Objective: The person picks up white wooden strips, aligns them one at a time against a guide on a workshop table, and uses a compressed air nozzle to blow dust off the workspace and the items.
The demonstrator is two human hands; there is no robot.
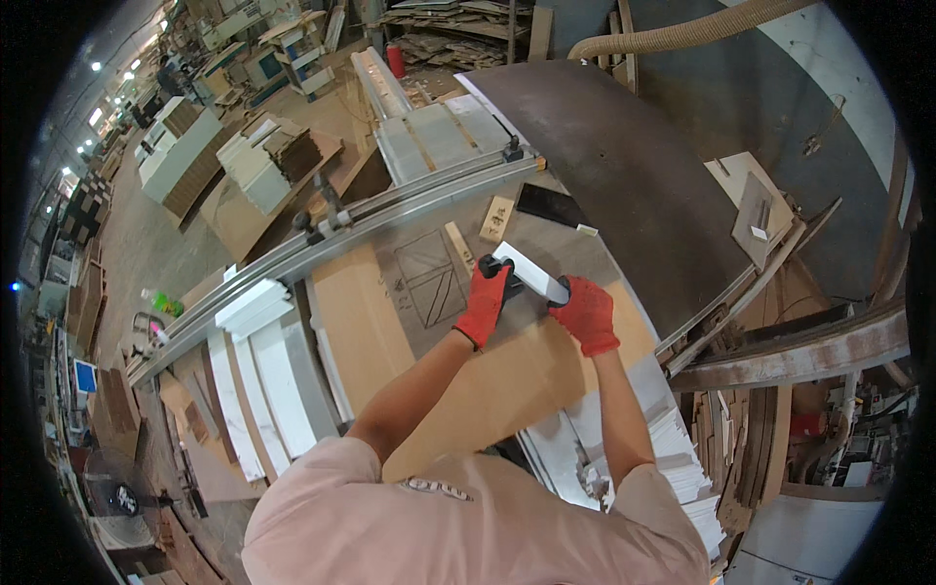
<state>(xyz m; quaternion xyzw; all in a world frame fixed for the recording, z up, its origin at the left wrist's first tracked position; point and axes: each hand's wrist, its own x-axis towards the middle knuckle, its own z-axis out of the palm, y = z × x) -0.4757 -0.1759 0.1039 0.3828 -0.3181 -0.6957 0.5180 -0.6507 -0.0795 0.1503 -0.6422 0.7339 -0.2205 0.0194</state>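
Both my hands wear red gloves with dark fingers, and between them is a short white board (527,271) raised over the worktable. My left hand (486,302) grips its left end, with the fingers wrapped round it. At the right end, my right hand (586,314) is closed on the same piece. Just beyond the left glove lie a narrow wood strip (458,248) and a small wood block (496,219) with dark marks. A flat black rectangular object (550,205) is beside the block. Dark lines form a panel sketch (430,280) on the grey-brown tabletop left of my hands.
A metal rail (390,218) crosses the table's far left side. White boards (265,361) are stacked at left, and more white strips (673,448) stand by my right elbow. A large dark panel (604,146) extends at far right. A fan (122,497) stands at lower left.
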